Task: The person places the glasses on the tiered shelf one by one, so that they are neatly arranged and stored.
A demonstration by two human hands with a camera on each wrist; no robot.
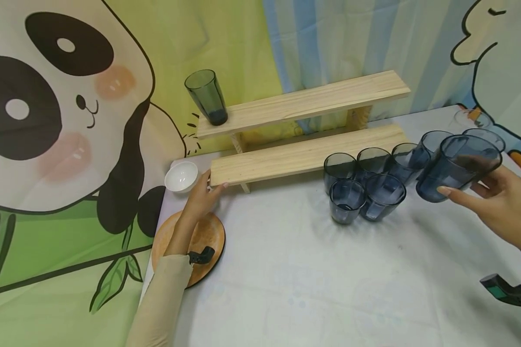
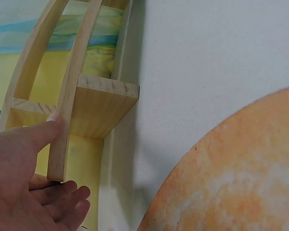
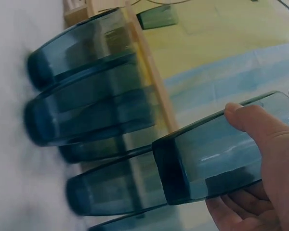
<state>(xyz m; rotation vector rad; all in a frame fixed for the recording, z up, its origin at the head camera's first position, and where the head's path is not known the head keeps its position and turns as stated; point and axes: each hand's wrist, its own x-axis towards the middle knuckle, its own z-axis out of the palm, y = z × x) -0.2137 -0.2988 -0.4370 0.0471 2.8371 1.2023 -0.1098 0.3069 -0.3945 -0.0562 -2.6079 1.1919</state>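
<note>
My right hand [image 1: 508, 207] grips a blue-tinted drinking glass [image 1: 449, 171], thumb on one side and fingers on the other. In the right wrist view this glass [image 3: 216, 149] is raised above several similar glasses [image 3: 91, 106]. My left hand [image 1: 201, 197] holds the left end of the lower board of a two-tier wooden shelf [image 1: 278, 156]. The left wrist view has the thumb [image 2: 50, 127] on the board's face and the other fingers curled past its end. A single tall glass [image 1: 208, 99] stands at the left end of the upper board.
Several more blue glasses [image 1: 345, 202] stand close together before the shelf's right part. A small white bowl [image 1: 181, 177] is at the left, behind a round orange-brown plate [image 1: 214, 241] under my left forearm. A printed curtain [image 1: 239, 43] hangs behind the white-covered table [image 1: 286, 270].
</note>
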